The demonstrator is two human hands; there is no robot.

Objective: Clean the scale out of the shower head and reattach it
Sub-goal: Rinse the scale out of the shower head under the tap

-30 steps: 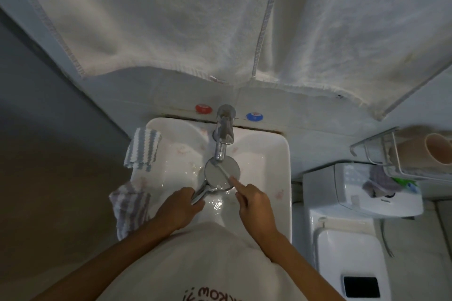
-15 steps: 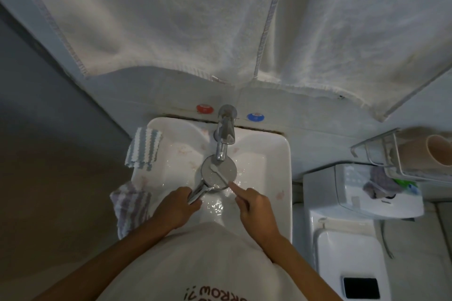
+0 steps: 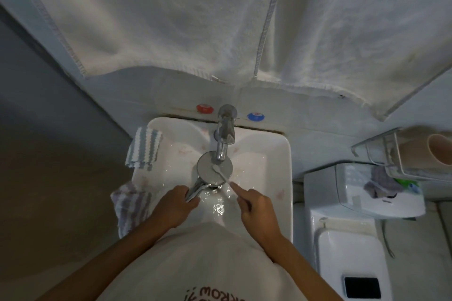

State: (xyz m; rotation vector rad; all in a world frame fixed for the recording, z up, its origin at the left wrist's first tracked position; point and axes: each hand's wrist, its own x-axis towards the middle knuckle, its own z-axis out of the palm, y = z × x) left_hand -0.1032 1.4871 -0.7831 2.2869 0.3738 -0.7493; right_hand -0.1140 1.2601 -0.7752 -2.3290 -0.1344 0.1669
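A round chrome shower head (image 3: 208, 168) lies face up over the white sink (image 3: 276, 166), just under the tap spout (image 3: 223, 142). My left hand (image 3: 175, 204) grips its chrome handle at the lower left. My right hand (image 3: 256, 208) holds a white toothbrush (image 3: 220, 173), index finger stretched along the handle. The brush head rests on the middle of the shower head's face. Water glistens in the basin below the head.
Two striped cloths (image 3: 144, 150) (image 3: 132, 205) hang over the sink's left rim. Red (image 3: 204, 108) and blue (image 3: 255, 116) knobs sit on the wall behind the tap. White towels (image 3: 195, 19) hang overhead. A toilet (image 3: 347, 252) and a wire rack with a cup (image 3: 437, 148) stand on the right.
The brush head has slid from the right part of the shower head's face up toward its middle. My left hand keeps its hold on the handle.
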